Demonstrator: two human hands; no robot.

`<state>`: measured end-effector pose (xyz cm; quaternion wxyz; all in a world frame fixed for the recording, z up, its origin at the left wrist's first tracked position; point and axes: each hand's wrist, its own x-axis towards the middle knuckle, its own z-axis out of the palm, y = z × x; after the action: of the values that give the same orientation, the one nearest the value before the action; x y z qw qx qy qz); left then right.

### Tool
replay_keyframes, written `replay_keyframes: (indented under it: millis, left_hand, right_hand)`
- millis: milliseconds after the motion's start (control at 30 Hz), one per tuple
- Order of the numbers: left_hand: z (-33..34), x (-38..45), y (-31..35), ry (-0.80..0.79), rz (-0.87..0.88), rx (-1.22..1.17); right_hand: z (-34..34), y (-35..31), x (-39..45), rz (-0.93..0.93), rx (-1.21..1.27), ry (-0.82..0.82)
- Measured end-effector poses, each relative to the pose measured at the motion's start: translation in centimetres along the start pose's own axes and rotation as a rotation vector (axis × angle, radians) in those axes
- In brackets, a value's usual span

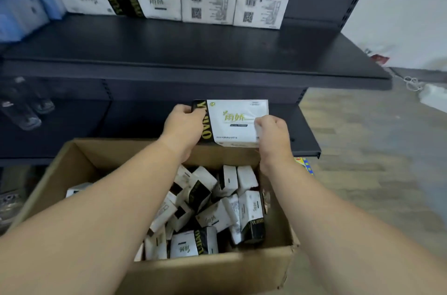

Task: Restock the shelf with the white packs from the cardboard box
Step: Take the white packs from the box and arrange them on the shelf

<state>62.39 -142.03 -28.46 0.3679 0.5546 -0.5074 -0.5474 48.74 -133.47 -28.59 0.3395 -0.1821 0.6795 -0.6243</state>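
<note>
Both hands hold one white pack with a black side band above the far edge of the cardboard box. My left hand grips its black left end, and my right hand grips its lower right corner. Inside the box lie several more white packs in a loose heap. On the dark upper shelf, several white packs stand in a row against the back panel.
Blue packages fill the shelf's left end. A lower dark shelf runs behind the box, with dark bottles at its left. Grey floor and a white wall lie to the right.
</note>
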Motion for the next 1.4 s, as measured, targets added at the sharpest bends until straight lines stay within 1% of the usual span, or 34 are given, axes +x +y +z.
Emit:
replay_keyframes:
  millis: [167, 267, 367, 667, 800, 1000, 1133, 1233, 1400]
  left_hand:
    - [-0.2, -1.2, 3.6, -0.042, 0.067, -0.033]
    - [-0.2, -1.6, 5.6, -0.043, 0.132, -0.036]
    - [-0.2, -1.8, 7.6, -0.019, 0.195, -0.027]
    - [2.2, -1.6, 11.8, -0.024, 0.31, -0.075]
    - [5.1, -0.8, 13.2, -0.014, 0.33, -0.091]
    - [11.9, 1.1, 15.3, 0.002, 0.326, -0.133]
    - [16.4, 2.4, 16.5, 0.007, 0.338, -0.134]
    - [19.5, 3.0, 17.1, 0.002, 0.329, -0.136]
    - [23.5, 3.5, 17.1, -0.015, 0.32, -0.119]
  right_hand:
    - [-0.2, -3.0, -0.9, -0.083, 0.058, -0.037]
    - [-0.3, -4.5, -1.2, -0.08, 0.104, 0.013]
    - [-0.3, -6.2, -1.1, -0.122, 0.163, 0.017]
    - [-1.3, -9.6, 1.4, -0.249, 0.133, 0.039]
    - [-3.1, -11.0, 3.7, -0.274, 0.099, 0.045]
    - [-7.1, -13.5, 9.9, -0.343, -0.002, 0.106]
    - [-9.9, -15.0, 14.1, -0.338, -0.025, 0.106]
    - [-11.8, -15.7, 16.5, -0.318, -0.002, 0.075]
    - [-14.2, -15.4, 19.7, -0.286, 0.027, 0.057]
